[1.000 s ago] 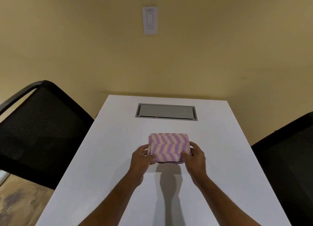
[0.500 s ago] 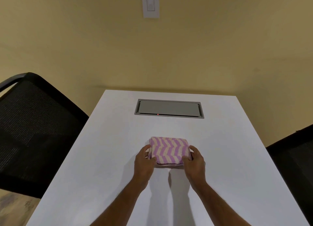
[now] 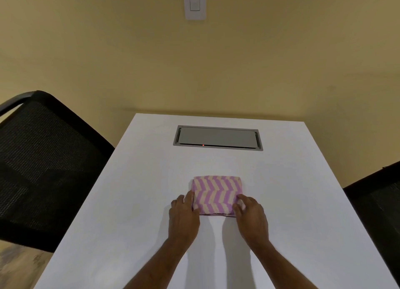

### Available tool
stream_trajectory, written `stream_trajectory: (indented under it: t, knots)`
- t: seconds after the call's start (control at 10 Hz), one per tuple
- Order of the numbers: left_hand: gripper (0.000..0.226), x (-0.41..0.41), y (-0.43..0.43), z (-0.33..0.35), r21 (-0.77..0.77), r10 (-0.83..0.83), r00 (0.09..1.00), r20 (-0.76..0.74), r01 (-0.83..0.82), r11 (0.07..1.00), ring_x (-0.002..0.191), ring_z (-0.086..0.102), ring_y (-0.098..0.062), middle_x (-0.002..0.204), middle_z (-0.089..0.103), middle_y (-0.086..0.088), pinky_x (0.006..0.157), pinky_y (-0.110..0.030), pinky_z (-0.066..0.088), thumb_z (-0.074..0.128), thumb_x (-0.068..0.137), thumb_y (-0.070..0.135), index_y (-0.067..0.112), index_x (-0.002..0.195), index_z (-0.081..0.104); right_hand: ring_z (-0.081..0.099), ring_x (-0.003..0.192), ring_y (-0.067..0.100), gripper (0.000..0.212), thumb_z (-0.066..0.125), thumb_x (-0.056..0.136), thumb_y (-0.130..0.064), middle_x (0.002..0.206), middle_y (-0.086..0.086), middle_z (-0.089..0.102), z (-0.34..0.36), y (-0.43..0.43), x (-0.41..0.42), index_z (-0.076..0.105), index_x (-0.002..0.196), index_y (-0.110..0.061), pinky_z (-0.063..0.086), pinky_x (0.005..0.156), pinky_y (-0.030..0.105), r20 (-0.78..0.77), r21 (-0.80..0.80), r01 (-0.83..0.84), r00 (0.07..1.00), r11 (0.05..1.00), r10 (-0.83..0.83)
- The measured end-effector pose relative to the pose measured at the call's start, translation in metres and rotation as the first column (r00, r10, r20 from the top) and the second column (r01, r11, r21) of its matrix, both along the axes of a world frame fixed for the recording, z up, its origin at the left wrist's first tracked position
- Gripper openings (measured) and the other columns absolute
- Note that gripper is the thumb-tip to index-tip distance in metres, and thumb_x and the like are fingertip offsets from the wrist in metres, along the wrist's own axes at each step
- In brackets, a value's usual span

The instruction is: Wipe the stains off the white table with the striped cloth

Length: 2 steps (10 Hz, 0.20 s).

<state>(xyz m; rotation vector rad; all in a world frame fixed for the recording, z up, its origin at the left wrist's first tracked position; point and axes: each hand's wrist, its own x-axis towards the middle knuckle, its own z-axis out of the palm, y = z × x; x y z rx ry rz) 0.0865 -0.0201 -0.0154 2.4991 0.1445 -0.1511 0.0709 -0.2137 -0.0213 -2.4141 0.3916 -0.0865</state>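
Note:
The striped cloth [image 3: 217, 194], purple and cream chevrons, lies folded into a flat square on the white table [image 3: 138, 202] near its middle. My left hand [image 3: 184, 217] rests against the cloth's near-left edge, its fingers fairly straight along the side. At the near-right corner my right hand [image 3: 252, 217] has curled fingers on top of the cloth and pinches it. I see no distinct stains on the tabletop.
A grey recessed cable box [image 3: 217, 138] with a small red light sits in the table toward the far end. Black mesh chairs stand at the left [image 3: 43, 163] and right [image 3: 376, 202]. A yellow wall with a white switch plate [image 3: 194, 2] lies beyond.
The cloth, held slightly raised by both hands a second ago, now lies flat on the table. My left fingers have loosened beside it. The camera has tilted down.

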Motion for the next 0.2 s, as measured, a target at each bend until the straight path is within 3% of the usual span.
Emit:
stream_trajectory:
  t: [0.1, 0.2]
  knots:
    - [0.062, -0.009, 0.000, 0.005, 0.090, -0.018, 1.000, 0.021, 0.016, 0.996, 0.156, 0.022, -0.030, 0.167, 0.028, -0.012, 0.126, -0.044, 0.025, 0.044, 0.106, 0.044, 0.018, 0.159, 0.026, 0.059, 0.121, 0.030, 0.038, 0.058, 0.103, -0.034, 0.137, 0.008, 0.064, 0.004, 0.002, -0.012, 0.061, 0.136, -0.016, 0.053, 0.095, 0.042, 0.036, -0.085, -0.037, 0.999, 0.996, 0.041]
    - [0.068, -0.021, -0.005, 0.015, 0.134, -0.083, 0.993, 0.079, 0.072, 0.988, 0.161, -0.001, -0.027, 0.174, 0.006, -0.008, 0.128, -0.042, 0.006, 0.038, 0.106, 0.049, 0.019, 0.163, 0.015, 0.049, 0.139, 0.033, 0.045, 0.057, 0.102, -0.040, 0.152, 0.013, 0.053, 0.012, 0.008, -0.021, 0.059, 0.140, -0.015, 0.041, 0.111, 0.050, 0.075, -0.103, -0.025, 0.997, 0.994, 0.033]
